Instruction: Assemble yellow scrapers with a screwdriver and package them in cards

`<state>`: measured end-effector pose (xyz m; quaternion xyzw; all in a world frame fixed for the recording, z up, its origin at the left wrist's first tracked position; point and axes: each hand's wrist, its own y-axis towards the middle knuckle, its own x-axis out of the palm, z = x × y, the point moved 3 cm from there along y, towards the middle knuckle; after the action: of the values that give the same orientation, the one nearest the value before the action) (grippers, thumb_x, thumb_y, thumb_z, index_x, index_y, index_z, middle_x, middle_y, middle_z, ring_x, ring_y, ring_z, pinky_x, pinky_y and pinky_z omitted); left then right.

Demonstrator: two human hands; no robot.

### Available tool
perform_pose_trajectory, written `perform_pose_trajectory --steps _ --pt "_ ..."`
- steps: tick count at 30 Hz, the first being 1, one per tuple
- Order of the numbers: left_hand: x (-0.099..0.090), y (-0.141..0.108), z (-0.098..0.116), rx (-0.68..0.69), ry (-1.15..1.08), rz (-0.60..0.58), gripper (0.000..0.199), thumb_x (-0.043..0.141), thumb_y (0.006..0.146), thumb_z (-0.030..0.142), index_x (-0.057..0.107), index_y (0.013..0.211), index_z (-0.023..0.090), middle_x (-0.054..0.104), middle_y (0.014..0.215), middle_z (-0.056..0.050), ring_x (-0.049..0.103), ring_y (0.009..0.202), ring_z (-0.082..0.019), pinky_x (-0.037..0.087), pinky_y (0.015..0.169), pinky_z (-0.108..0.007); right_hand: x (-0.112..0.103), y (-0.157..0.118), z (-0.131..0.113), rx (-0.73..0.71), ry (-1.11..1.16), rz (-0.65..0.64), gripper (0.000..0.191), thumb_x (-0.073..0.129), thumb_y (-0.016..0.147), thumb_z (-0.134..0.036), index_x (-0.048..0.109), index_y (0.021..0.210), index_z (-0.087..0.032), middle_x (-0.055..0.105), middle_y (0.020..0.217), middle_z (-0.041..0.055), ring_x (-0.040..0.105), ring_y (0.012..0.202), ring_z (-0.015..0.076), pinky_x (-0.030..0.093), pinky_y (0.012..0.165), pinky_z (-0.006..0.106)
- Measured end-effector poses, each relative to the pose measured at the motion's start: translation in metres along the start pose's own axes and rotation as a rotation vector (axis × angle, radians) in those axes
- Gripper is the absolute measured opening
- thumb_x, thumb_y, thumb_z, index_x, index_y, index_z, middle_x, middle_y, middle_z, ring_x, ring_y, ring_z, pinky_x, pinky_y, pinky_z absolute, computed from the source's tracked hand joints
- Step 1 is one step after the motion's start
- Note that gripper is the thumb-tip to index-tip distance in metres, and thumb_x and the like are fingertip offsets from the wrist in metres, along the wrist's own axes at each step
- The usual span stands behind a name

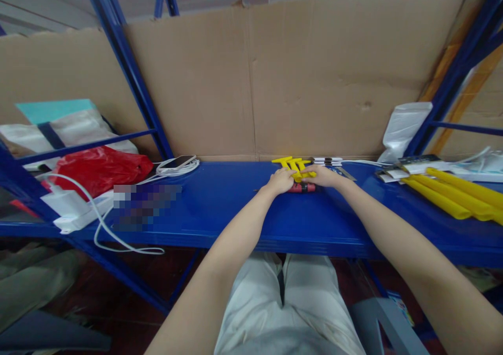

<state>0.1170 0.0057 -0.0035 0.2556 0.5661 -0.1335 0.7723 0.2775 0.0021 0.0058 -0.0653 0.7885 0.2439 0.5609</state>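
Several yellow T-shaped plastic pieces (291,162) lie side by side on the blue shelf top, just beyond my hands. My left hand (281,180) is closed, its fingertips on a yellow plastic piece (299,177). From the other side, my right hand (323,176) grips the same piece, with its fingers bent over the end. Fingers partly cover the piece, so its full shape is hidden. Below the hands lies a red screwdriver (305,188) with a dark band, its thin shaft pointing left. Behind my right hand sit small white-and-black parts (327,161) and a flat ruler-like strip (346,173).
Long yellow handles (451,195) lie at the right. A white foam pouch (406,127) leans by the post. To the left are a phone (178,162) with white cable, a red plastic bag (100,169) and a power strip (84,216). Cardboard (306,77) walls the back.
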Motion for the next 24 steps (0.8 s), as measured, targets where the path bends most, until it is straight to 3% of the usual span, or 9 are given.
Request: perform_pose_trajectory --steps 7,24 --pt "-0.0022 -0.0041 -0.0011 -0.050 -0.060 -0.053 0.048 0.036 0.089 0.018 0.057 0.131 0.026 0.051 0.142 -0.004 0.049 0.128 -0.021 0.038 0.106 -0.039 0.0054 0.0027 0.0027 0.031 -0.028 0.094 0.026 0.065 0.078 -0.025 0.076 0.101 -0.021 0.071 0.113 0.0061 0.064 0.108 0.0243 0.046 0.100 0.038" --pt "-0.0016 -0.0013 -0.0037 -0.032 -0.053 -0.038 0.046 0.041 0.086 0.015 0.061 0.125 0.025 0.056 0.138 -0.005 0.052 0.124 -0.021 0.040 0.105 -0.036 0.0085 0.0043 0.0009 0.040 -0.056 0.096 0.029 0.065 0.079 -0.028 0.073 0.106 -0.017 0.069 0.117 0.0090 0.062 0.112 0.0239 0.044 0.102 0.037"
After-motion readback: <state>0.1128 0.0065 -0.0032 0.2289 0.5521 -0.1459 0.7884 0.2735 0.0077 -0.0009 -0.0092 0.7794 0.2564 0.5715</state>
